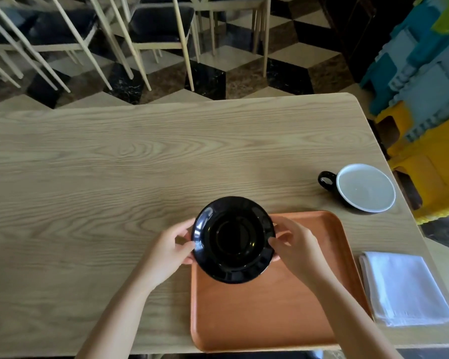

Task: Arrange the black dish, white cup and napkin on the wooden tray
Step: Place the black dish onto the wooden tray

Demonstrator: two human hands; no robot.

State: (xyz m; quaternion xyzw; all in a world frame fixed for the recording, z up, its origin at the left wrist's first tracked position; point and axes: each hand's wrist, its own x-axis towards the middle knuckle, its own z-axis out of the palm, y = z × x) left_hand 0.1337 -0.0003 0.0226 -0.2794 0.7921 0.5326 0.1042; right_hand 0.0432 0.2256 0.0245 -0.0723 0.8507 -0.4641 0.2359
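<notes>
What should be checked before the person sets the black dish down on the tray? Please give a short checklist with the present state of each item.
1. Both hands grip the black dish, left hand and right hand on opposite rims: ok.
2. Dish is over the wooden tray: not ok, only partly; it overhangs the far left corner.
3. Tray surface free for landing: ok.
4. Dish already resting or lifted: cannot tell.
5. White cup and napkin clear of the path, on the table: ok.

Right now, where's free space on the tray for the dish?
The wooden tray is bare: its whole middle and near half are open. Only its far-left corner is crowded, by the black dish held in the left hand and right hand.
</notes>
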